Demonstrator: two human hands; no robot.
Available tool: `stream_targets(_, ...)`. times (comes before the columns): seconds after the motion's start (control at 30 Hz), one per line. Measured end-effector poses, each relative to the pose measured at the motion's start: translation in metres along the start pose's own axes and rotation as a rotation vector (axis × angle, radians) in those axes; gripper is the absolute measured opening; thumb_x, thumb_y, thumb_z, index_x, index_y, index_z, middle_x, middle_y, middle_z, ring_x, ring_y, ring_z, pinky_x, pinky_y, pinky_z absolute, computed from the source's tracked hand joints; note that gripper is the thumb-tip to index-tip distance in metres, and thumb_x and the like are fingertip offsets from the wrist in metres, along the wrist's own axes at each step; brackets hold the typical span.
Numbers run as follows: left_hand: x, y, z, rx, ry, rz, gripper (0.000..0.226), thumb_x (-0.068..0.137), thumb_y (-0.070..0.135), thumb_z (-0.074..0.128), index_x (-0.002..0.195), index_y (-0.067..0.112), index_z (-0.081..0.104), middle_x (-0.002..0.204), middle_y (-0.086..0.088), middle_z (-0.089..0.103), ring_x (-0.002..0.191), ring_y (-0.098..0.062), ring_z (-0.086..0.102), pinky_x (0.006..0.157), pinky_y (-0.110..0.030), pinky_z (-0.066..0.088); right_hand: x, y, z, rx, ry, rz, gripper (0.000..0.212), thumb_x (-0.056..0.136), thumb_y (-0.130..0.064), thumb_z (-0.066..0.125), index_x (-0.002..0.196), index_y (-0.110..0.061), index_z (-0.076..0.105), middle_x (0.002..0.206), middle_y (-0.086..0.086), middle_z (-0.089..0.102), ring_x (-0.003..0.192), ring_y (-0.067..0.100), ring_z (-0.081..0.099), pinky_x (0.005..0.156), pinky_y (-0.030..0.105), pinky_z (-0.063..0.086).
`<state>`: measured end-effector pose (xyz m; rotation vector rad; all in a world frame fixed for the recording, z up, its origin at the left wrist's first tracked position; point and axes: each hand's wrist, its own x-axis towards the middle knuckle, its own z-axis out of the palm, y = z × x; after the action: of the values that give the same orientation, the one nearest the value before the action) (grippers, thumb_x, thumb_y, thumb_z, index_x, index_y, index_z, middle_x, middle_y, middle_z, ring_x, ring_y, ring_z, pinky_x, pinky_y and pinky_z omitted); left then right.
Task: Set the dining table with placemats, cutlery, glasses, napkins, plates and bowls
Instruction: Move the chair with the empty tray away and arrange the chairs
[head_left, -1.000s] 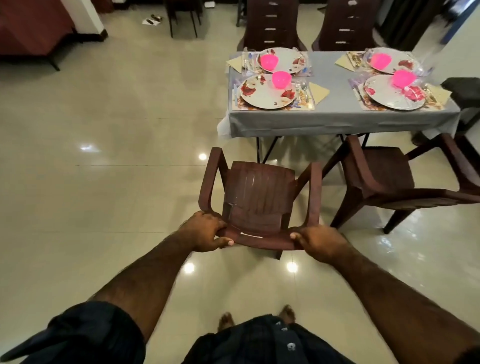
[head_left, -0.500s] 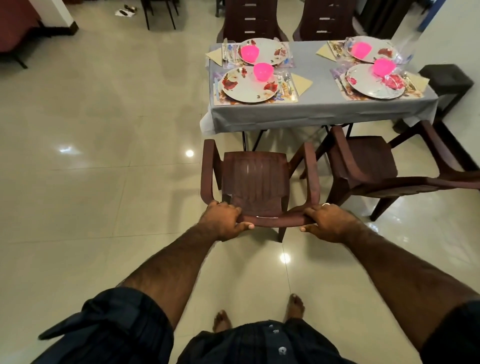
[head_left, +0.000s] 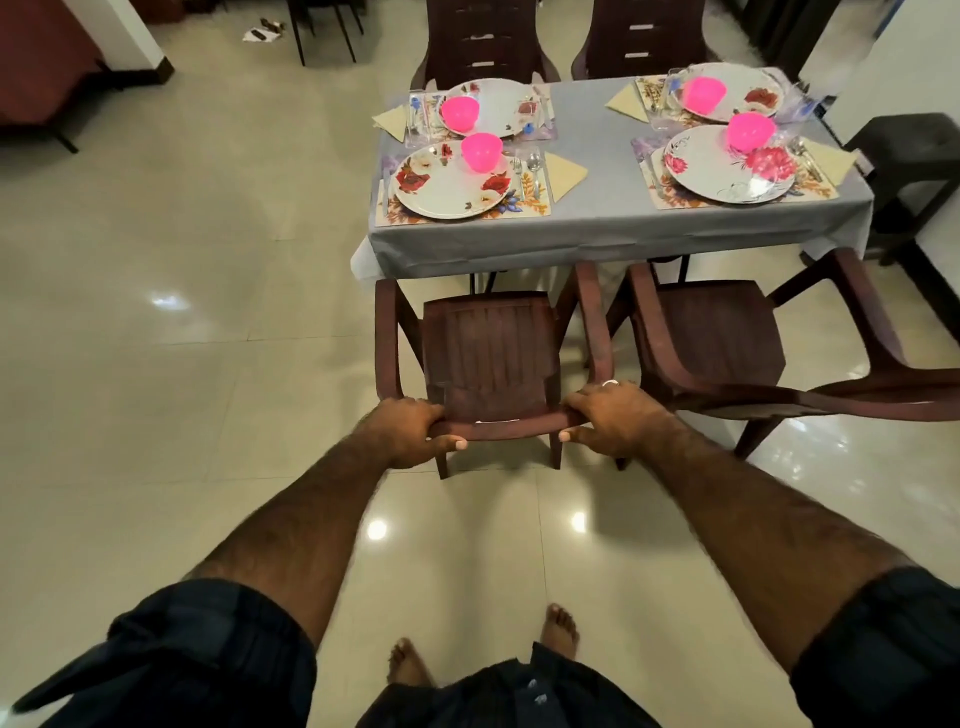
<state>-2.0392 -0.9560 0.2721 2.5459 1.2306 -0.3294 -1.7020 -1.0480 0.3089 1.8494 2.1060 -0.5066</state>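
Your way to the tabletop (head_left: 597, 228) is blocked by the brown chair (head_left: 488, 353) at its near edge, with a second chair (head_left: 711, 338) just beside it on your right. The floor (head_left: 182, 312) to your left lies open.

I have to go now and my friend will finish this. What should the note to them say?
Left hand and right hand both grip the back rail of the brown chair, which faces the table.
Done: four places each show a placemat, plate and pink bowl; napkins and some cutlery lie beside them.
Glasses are hard to make out.
Left: push this chair in, then check the glasses.
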Motion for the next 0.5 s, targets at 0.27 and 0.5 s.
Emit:
stream_targets(0.27,-0.006,0.002,0.011,0.024,0.047,0.003,0.070,0.091,0.087,0.022,0.126,0.039,0.060,0.116,0.011,0.071,0.104,-0.016,0.064,0.093,-0.044,0.056,0.010,0.011,0.014,0.012,0.010,-0.081,0.061,0.095,-0.074,0.039,0.142,-0.038,0.049,0.130,-0.003,0.064,0.121,0.025,0.058,0.110,0.051,0.042)
stream_targets(0.5,-0.019,-0.008,0.020,0.005,0.036,-0.020,0.088,0.082,0.095,0.007,0.128,0.040,0.058,0.118,0.014,0.068,0.106,-0.013,0.061,0.095,-0.043,0.055,-0.004,-0.011,0.020,0.031,0.012,-0.062,0.060,0.097,-0.073,0.040,0.142,-0.035,0.051,0.128,0.001,0.065,0.121,0.025,0.057,0.110,0.050,0.040)
